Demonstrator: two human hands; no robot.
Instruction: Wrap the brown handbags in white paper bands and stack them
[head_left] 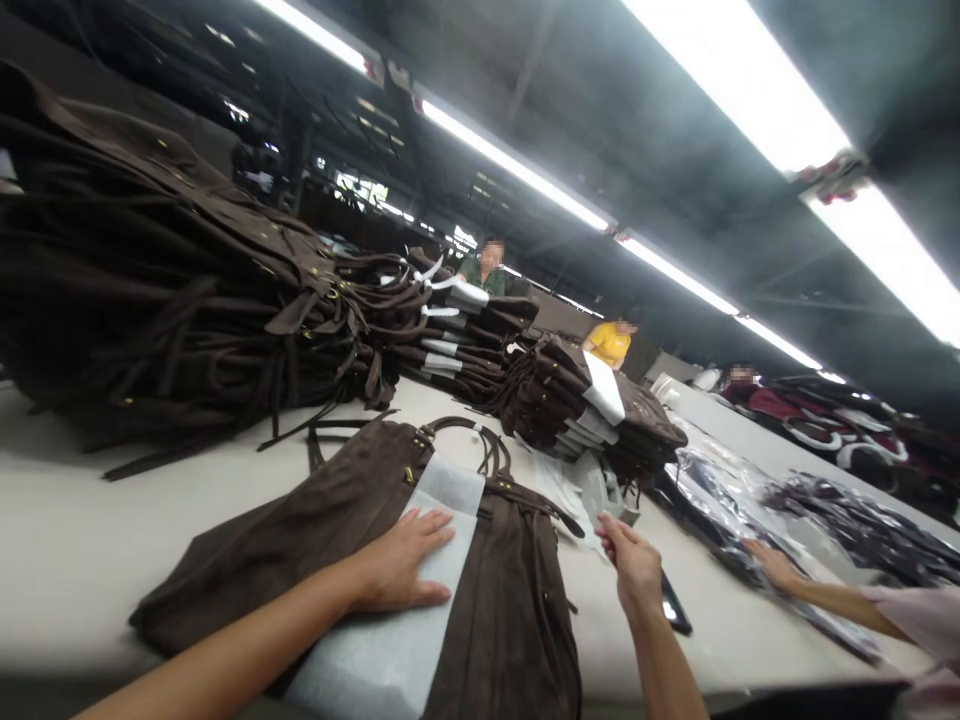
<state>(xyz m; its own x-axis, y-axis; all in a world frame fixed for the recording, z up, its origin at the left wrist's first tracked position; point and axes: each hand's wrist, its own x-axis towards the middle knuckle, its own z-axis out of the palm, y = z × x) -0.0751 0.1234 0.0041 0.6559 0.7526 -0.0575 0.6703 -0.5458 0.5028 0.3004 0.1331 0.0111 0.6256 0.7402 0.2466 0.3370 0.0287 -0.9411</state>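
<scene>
A dark brown handbag [337, 520] lies on the white table with its handles [487, 440] pointing away from me. Across its front runs a strip of white tissue paper [390, 655]. My left hand [412, 560] rests flat on that paper, fingers spread. To the right of the bag, my right hand [631, 565] is closed in a pinch beside some loose white paper [562, 490]. Whether its fingertips hold the paper's edge or something else, I cannot make out. A dark phone-like object [675, 605] lies partly behind my right wrist.
Large piles of brown bags [187, 300] stand on the left, with more stacked bags [592, 400] behind. At right lie plastic-wrapped items [720, 510], touched by another person's hand [776, 568]. People in green [487, 270] and yellow [609, 343] are farther back.
</scene>
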